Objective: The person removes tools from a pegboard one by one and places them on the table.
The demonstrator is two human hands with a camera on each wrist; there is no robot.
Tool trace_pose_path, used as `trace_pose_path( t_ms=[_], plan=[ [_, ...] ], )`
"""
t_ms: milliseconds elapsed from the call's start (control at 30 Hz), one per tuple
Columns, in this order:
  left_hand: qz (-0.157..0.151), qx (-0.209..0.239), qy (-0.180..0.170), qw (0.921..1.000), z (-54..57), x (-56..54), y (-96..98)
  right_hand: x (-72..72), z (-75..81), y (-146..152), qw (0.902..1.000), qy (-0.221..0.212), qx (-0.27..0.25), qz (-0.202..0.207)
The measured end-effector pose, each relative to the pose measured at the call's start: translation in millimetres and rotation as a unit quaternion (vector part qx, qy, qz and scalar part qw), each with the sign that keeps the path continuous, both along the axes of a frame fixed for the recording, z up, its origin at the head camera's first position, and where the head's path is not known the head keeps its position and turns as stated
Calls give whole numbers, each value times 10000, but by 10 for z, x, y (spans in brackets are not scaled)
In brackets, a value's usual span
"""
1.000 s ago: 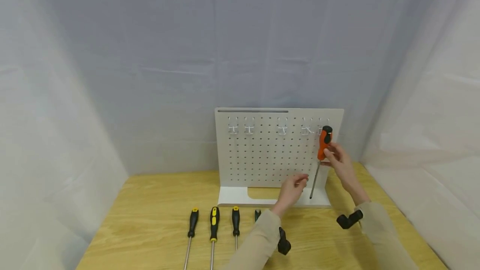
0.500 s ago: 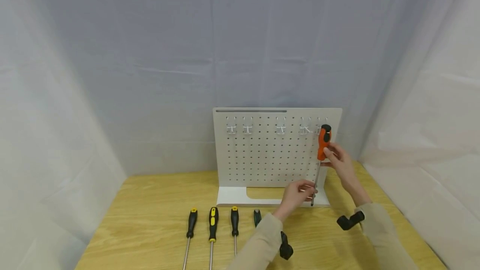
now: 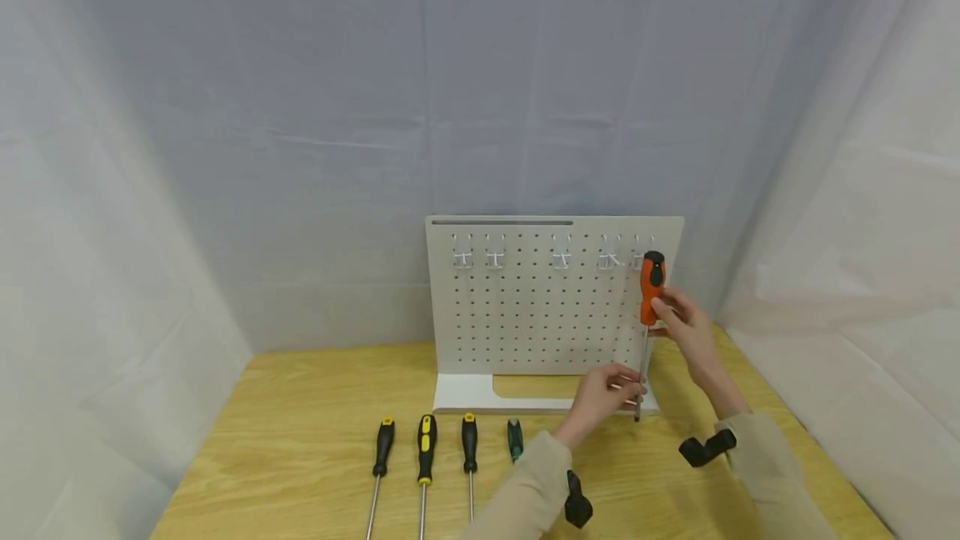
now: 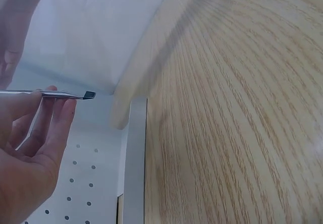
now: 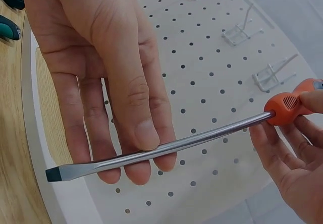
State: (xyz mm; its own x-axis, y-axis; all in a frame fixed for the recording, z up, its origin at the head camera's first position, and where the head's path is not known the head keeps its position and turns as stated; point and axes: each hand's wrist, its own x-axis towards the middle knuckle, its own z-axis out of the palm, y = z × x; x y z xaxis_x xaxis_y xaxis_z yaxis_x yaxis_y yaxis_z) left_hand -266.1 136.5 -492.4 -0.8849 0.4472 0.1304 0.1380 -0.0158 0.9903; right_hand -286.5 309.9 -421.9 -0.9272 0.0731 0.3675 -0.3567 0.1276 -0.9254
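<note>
A flathead screwdriver (image 3: 652,286) with an orange and black handle stands nearly upright before the right end of the white pegboard (image 3: 525,307), tip downward. My right hand (image 3: 690,336) holds the lower part of its handle between thumb and fingers. Lower down, my left hand (image 3: 600,398) pinches the steel shaft (image 5: 217,130), thumb on one side and fingers behind, as the right wrist view shows. The dark flat tip (image 4: 89,95) sticks out past the left fingers. Behind the handle, a hook at the board's upper right is partly hidden in the head view.
Several clear hooks (image 3: 561,257) line the board's top rows. On the wooden table (image 3: 300,423) lie black-and-yellow screwdrivers (image 3: 426,448) and a green-handled tool (image 3: 515,437), partly covered by the left sleeve (image 3: 525,490). White sheets (image 3: 862,273) hang around the table.
The left hand has moved right and slightly down onto the shaft, taking hold of it. The screwdriver has swung closer to vertical, its tip shifting right and down. The right hand keeps the handle.
</note>
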Motion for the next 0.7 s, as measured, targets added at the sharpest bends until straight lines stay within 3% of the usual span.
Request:
trace_pose_path(
  t_ms=[233, 500, 700],
  plan=[
    [-129, 120, -99, 9998, 10, 40, 9, 89, 12, 5, 9998, 118, -175, 45],
    [-270, 132, 69, 9995, 30, 110, -18, 191, 72, -1, 10000, 59, 58, -47],
    [-455, 211, 82, 9987, 29, 164, -51, 248, 74, -1, 9995, 138, -252, 90]
  ],
)
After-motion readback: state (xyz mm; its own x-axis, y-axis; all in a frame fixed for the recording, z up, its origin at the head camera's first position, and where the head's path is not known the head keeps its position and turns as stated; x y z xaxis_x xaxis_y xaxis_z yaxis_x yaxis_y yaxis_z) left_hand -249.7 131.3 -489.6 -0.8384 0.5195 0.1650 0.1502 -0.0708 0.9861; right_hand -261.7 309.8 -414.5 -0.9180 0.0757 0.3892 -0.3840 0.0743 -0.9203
